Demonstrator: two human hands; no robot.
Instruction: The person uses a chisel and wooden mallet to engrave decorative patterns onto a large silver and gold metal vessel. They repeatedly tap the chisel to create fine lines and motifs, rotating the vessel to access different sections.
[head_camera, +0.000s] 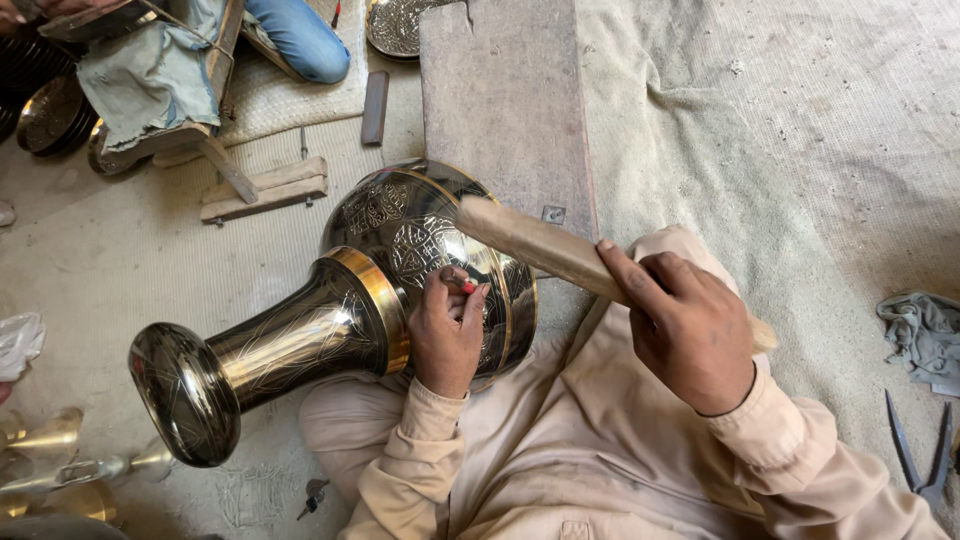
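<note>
Two hands: I see both at work on one vase.
Vase (330, 320): dark engraved metal with brass bands, lying on its side across my lap, mouth toward the left.
Left hand (447, 335): fingers curled tight around a small red-tipped tool (467, 288), tip pressed to the vase body.
Right hand (690, 330): fist closed around a wooden mallet (535, 245), its head just above the tool.
Floor (120, 250): wooden plank (505, 100) beyond the vase; pliers (925, 455) at right.
</note>
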